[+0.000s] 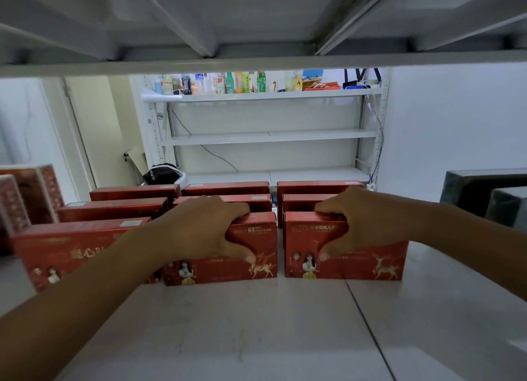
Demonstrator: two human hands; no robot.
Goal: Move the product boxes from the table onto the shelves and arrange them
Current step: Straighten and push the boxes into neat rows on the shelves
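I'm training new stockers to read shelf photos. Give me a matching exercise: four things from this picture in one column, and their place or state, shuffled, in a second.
1. left hand
2. right hand
3. bottles
4. dark boxes

A. on top of the far rack
B. grips the rightmost front red box
C. at the picture's right edge
D. grips the middle front red box

Pairs: 1-D, 2-B, 3-A, 4-C.

Glossy red cardboard boxes (342, 255); smooth shelf (256, 323).
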